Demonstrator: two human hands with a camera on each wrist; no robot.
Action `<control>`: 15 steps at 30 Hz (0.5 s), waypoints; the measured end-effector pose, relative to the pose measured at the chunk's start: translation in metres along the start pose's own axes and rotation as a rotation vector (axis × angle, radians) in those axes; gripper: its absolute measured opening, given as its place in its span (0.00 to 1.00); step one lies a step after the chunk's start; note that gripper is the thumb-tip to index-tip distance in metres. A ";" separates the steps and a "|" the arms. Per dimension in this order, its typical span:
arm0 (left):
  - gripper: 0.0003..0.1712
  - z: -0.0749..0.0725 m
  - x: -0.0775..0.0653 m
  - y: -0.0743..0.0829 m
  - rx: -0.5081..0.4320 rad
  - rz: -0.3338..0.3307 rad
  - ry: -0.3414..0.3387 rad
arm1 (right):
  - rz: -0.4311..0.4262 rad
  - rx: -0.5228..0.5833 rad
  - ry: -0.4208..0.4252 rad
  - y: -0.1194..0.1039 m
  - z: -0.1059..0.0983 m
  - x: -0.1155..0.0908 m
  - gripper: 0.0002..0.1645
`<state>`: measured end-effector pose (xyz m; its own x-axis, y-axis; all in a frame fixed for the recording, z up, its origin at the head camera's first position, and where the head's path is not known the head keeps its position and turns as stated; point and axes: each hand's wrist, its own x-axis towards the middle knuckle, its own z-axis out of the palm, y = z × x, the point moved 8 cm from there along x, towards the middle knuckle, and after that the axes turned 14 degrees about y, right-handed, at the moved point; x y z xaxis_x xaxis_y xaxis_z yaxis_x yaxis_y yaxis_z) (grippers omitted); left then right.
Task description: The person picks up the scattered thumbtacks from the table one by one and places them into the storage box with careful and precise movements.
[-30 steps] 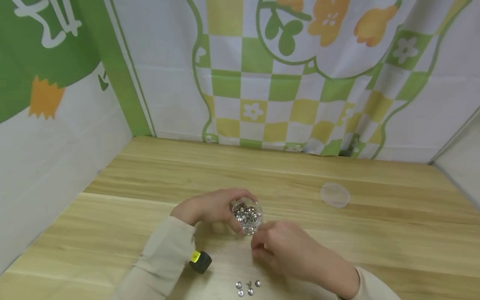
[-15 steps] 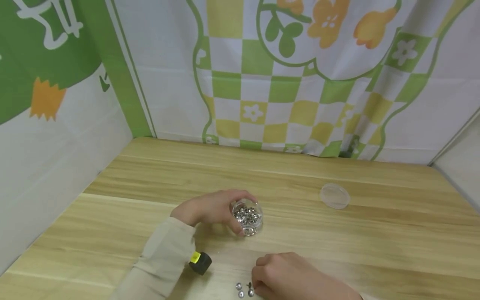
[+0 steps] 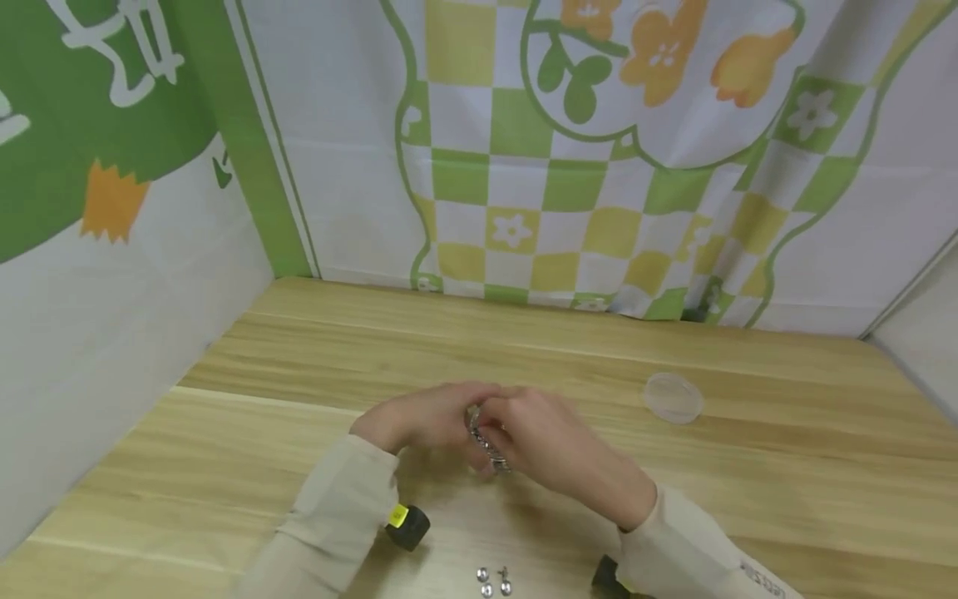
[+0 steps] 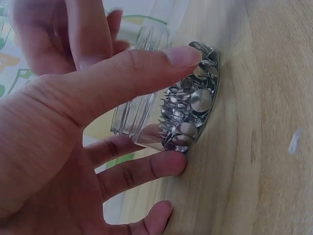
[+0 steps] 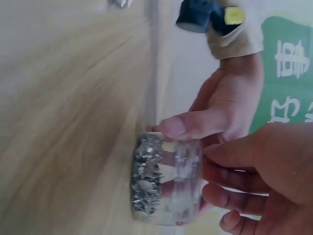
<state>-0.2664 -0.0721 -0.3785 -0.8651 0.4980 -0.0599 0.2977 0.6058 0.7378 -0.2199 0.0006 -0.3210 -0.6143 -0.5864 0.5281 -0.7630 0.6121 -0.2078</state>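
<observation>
Clear round plastic jar stands on the wooden table, its lower part full of silvery thumbtacks. My left hand holds the jar from the side, thumb on one side and fingers on the other. Over the open mouth is my right hand, thumb and fingertips together at the rim. A tiny metallic glint, apparently a thumbtack, shows between them; most of it is hidden. Several loose thumbtacks lie on the table near the front edge.
A clear round lid lies flat at the right, beyond the hands. Black wrist cameras sit at both cuffs. A patterned green, yellow and white curtain hangs behind the table.
My right hand went down to the loose thumbtacks, then rose to the jar's mouth. The rightmost loose thumbtack is gone from the table. My left hand stays at the jar.
</observation>
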 end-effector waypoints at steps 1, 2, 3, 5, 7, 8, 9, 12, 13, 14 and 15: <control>0.46 0.001 0.000 0.000 0.003 -0.001 -0.002 | 0.004 -0.006 -0.005 0.002 0.003 0.002 0.04; 0.47 0.001 0.001 0.000 0.007 -0.004 -0.003 | 0.005 -0.017 -0.009 0.004 0.005 0.003 0.04; 0.48 0.001 0.001 0.001 0.012 -0.004 -0.003 | 0.011 -0.025 -0.013 0.006 0.006 0.003 0.04; 0.48 0.001 0.001 0.000 0.025 -0.015 -0.004 | 0.021 -0.031 -0.015 0.008 0.007 0.003 0.04; 0.48 0.001 0.001 0.000 0.038 -0.023 0.000 | 0.025 -0.028 -0.015 0.008 0.007 0.001 0.04; 0.47 0.000 0.001 0.000 0.041 -0.024 0.000 | 0.024 -0.025 -0.012 0.007 0.005 0.000 0.03; 0.46 0.000 0.000 -0.001 0.042 -0.026 0.001 | 0.021 -0.022 -0.010 0.005 0.003 -0.002 0.04; 0.44 -0.001 -0.002 -0.001 0.036 -0.026 0.004 | -0.025 -0.015 0.000 -0.006 -0.006 -0.017 0.02; 0.43 -0.001 -0.002 -0.002 0.037 -0.028 0.007 | -0.042 -0.009 0.001 -0.011 -0.009 -0.025 0.03; 0.43 -0.002 -0.003 -0.002 0.035 -0.030 0.010 | -0.058 -0.002 -0.009 -0.016 -0.011 -0.033 0.03; 0.43 -0.002 -0.003 -0.003 0.037 -0.033 0.013 | -0.070 0.011 -0.027 -0.021 -0.013 -0.042 0.03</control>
<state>-0.2654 -0.0765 -0.3790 -0.8799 0.4693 -0.0751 0.2833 0.6448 0.7099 -0.1757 0.0195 -0.3284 -0.5644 -0.6415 0.5196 -0.8063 0.5633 -0.1804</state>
